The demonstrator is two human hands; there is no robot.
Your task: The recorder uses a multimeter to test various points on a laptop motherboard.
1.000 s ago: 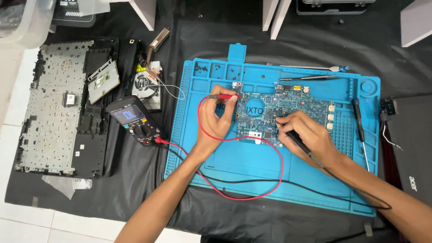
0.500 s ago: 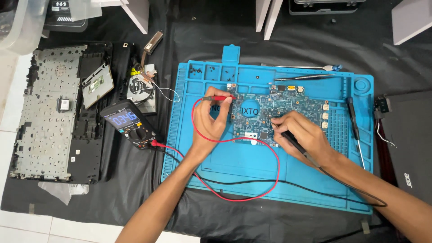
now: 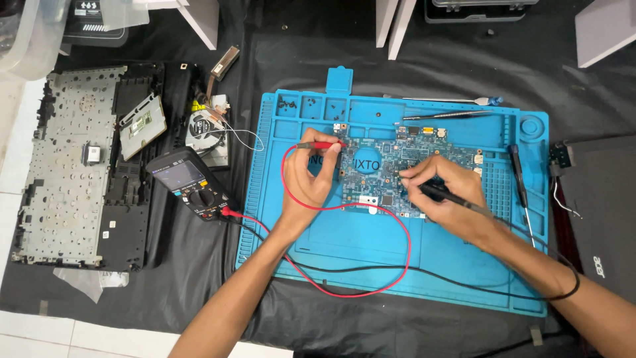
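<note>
From the head camera, the left hand (image 3: 311, 179) has its fingers (image 3: 329, 161) closed around a slim red test probe (image 3: 321, 144), tip touching the upper left edge of the blue printed circuit board (image 3: 391, 174). The right hand (image 3: 445, 192) pinches a black test probe (image 3: 442, 194) against the board's lower right part. The board lies between both sets of fingers on a blue silicone work mat (image 3: 344, 245). Left of the left fingers rests a black handheld multimeter (image 3: 189, 183), its red lead wire (image 3: 344, 278) looping beneath both hands. Right of the right fingers lies a black-handled screwdriver (image 3: 520, 179).
</note>
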